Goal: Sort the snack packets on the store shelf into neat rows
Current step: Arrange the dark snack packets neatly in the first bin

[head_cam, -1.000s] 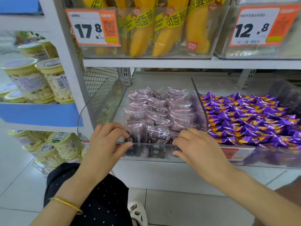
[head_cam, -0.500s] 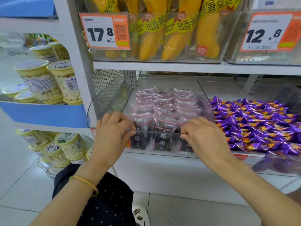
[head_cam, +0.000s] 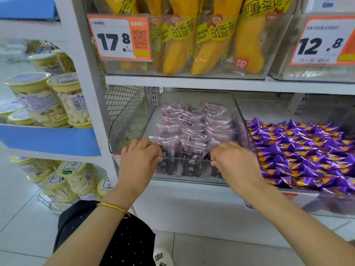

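Observation:
Pink and dark snack packets (head_cam: 194,123) lie in three rough rows inside a clear plastic bin (head_cam: 130,120) on the lower shelf. The front packets stand upright against the bin's front wall. My left hand (head_cam: 138,162) grips the front rim of the bin at its left corner, fingers curled over the edge. My right hand (head_cam: 234,162) grips the same rim at the right corner, fingers also hooked over it. The packets' front row shows between my two hands.
A second clear bin of purple wrapped candies (head_cam: 299,146) sits right beside it. Banana bread packs (head_cam: 178,45) fill the shelf above, behind an orange price tag (head_cam: 119,37). Yellow-lidded jars (head_cam: 48,98) stand on the left shelves. A wire mesh divider (head_cam: 123,104) is behind the bin's left wall.
Both hands have settled onto the bin's front rim and curled tighter over it. The view has moved closer to the shelf.

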Tool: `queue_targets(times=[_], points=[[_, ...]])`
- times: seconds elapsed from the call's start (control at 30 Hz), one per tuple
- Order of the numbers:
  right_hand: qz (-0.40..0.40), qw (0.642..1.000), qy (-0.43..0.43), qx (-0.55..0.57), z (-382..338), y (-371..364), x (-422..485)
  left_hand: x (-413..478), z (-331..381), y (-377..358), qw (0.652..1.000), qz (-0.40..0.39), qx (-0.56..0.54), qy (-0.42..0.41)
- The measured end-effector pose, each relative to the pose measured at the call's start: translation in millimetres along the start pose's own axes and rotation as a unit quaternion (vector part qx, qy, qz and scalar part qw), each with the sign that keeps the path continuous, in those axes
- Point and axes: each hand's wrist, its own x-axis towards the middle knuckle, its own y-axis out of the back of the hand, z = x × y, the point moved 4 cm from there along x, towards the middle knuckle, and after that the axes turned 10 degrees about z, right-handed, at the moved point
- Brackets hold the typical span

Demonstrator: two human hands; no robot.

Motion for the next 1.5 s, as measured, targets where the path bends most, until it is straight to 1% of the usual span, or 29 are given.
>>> queue_targets(times=[0.03,0.07,0.1,0.13,0.17,0.23,0.3,0.37,0.4,0.53,0.7,0.73,0.77,0.8,0.83,0.87,0.9,0.93,0.97,1.0,1.03,1.1,1.17,1.23,1.3,1.37,1.43,1.47,1.5], points=[[-0.008,1.000,-0.002,-0.007,-2.0,2.3,-1.3,-0.6,0.2,-0.5,1.000,-0.010,-0.001,-0.004],[-0.037,0.999,-0.002,-0.013,-5.1,5.3,-1.6,-0.3,0.3,-0.2,1.000,-0.015,-0.002,-0.008],[-0.064,0.998,0.005,-0.020,-7.1,6.2,-1.5,1.1,0.6,1.5,1.000,-0.015,-0.007,-0.009],[-0.073,0.997,-0.004,-0.030,-8.7,10.9,1.0,3.8,1.6,4.4,1.000,-0.009,-0.015,-0.007],[-0.049,0.998,-0.017,-0.028,-10.2,17.9,6.2,7.7,3.4,7.4,1.000,0.005,-0.024,-0.007],[0.052,0.998,-0.022,-0.013,-11.3,30.6,19.6,16.0,10.5,8.2,0.999,0.022,-0.029,-0.021],[0.094,0.995,-0.012,0.031,-17.8,24.9,30.9,20.6,19.2,-3.4,0.999,-0.029,-0.020,-0.030],[0.100,0.993,0.030,0.051,-29.5,8.2,36.2,17.2,23.1,-19.4,0.996,-0.089,0.000,-0.028],[0.090,0.994,0.039,0.053,-35.5,1.4,36.2,13.7,22.9,-24.9,0.995,-0.095,0.009,-0.030],[0.060,0.996,0.022,0.057,-35.7,-27.8,26.4,6.8,22.7,-27.7,0.996,-0.069,0.006,-0.058],[0.078,0.995,0.004,0.067,-33.5,-31.8,31.0,10.7,30.9,-30.9,0.989,-0.101,0.018,-0.103],[0.065,0.995,0.009,0.070,-34.1,-30.5,30.8,13.0,32.3,-29.9,0.989,-0.100,0.009,-0.105],[0.049,0.996,0.016,0.079,-34.7,-29.0,30.5,16.7,31.4,-27.8,0.992,-0.088,-0.010,-0.093],[0.025,0.995,0.012,0.095,-33.9,-26.9,30.3,20.6,28.5,-23.8,0.995,-0.052,-0.035,-0.072],[0.016,0.993,0.004,0.114,-32.3,-24.2,31.2,25.1,21.7,-20.3,0.998,0.004,-0.053,-0.038],[0.019,0.992,-0.004,0.126,-31.2,-21.6,33.5,29.4,12.9,-16.7,0.996,0.059,-0.060,0.009],[0.026,0.991,-0.012,0.132,-31.2,-20.0,37.5,33.6,2.5,-14.8,0.991,0.086,-0.074,0.071],[0.036,0.990,-0.017,0.136,-32.2,-19.8,43.2,37.7,-6.9,-14.7,0.982,0.082,-0.099,0.138],[0.041,0.989,-0.020,0.139,-33.4,-20.2,50.7,41.0,-15.9,-18.2,0.971,0.056,-0.124,0.199],[0.030,0.990,-0.022,0.139,-34.3,-22.5,60.0,43.9,-22.1,-22.1,0.959,0.012,-0.141,0.247],[0.011,0.990,-0.024,0.138,-34.5,-25.9,70.2,46.6,-25.9,-25.0,0.948,-0.029,-0.155,0.277],[-0.041,0.989,-0.031,0.141,-34.7,-34.5,88.9,51.8,-26.6,-28.0,0.935,-0.079,-0.188,0.290],[-0.083,0.985,-0.030,0.146,-36.3,-42.0,104.1,54.9,-19.7,-25.8,0.937,-0.094,-0.200,0.272],[-0.118,0.983,-0.033,0.136,-38.4,-47.7,113.9,55.1,-14.8,-22.1,0.936,-0.075,-0.223,0.263],[-0.137,0.983,-0.035,0.120,-40.9,-50.3,118.2,52.6,-14.3,-21.1,0.917,-0.054,-0.272,0.288],[-0.118,0.987,-0.028,0.108,-42.5,-48.9,120.6,50.1,-15.6,-22.7,0.887,-0.050,-0.320,0.330],[-0.085,0.987,-0.031,0.134,-43.4,-43.2,120.8,49.5,-17.1,-24.0,0.854,-0.046,-0.362,0.371],[-0.071,0.985,-0.035,0.154,-43.3,-40.3,120.7,49.5,-17.5,-24.1,0.845,-0.044,-0.369,0.384],[-0.060,0.984,-0.034,0.166,-43.3,-36.8,120.5,50.0,-18.1,-24.9,0.844,-0.045,-0.364,0.391]])
